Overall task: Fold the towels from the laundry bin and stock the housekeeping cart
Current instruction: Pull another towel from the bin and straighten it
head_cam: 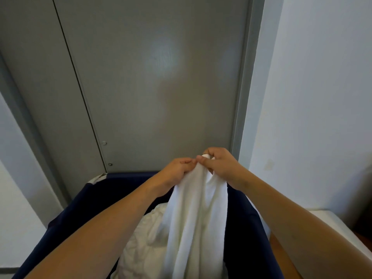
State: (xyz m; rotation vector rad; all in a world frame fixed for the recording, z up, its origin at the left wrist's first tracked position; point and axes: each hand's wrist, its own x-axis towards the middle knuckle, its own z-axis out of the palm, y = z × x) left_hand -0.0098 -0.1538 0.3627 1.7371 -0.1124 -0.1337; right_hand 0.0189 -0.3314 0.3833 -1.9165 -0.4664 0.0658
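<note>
Both forearms are filling the bottom of the shot, reaching forward over the laundry bin [66, 214], a big dark navy fabric thing that's taking up most of the lower half. Its far rim is sitting right up against the grey door [157, 87] behind it, and that door is basically eating the whole upper part of the view, with white wall [322, 97] running down the right side.

Inside the bin, more white linen [141, 244] is lying in a crumpled heap, kind of bunched toward the left of the hanging piece.

The white towel [193, 228] is being held up above the bin, draping straight down in long folds so its lower part is hanging into the bin in front of that pile.

The left hand [177, 172] is gripping the towel's top edge, fingers curled around the cloth with the thumb on top. The right hand [221, 164] is right beside it, touching or nearly touching, and its grip is clenched on the same top edge, with a little bit of white fabric poking out between the thumb and fingers. So both are grasping the towel close together at the top.

Off to the lower right, a pale surface [342, 234] is sitting next to the bin, too cut off to say what it is.
</note>
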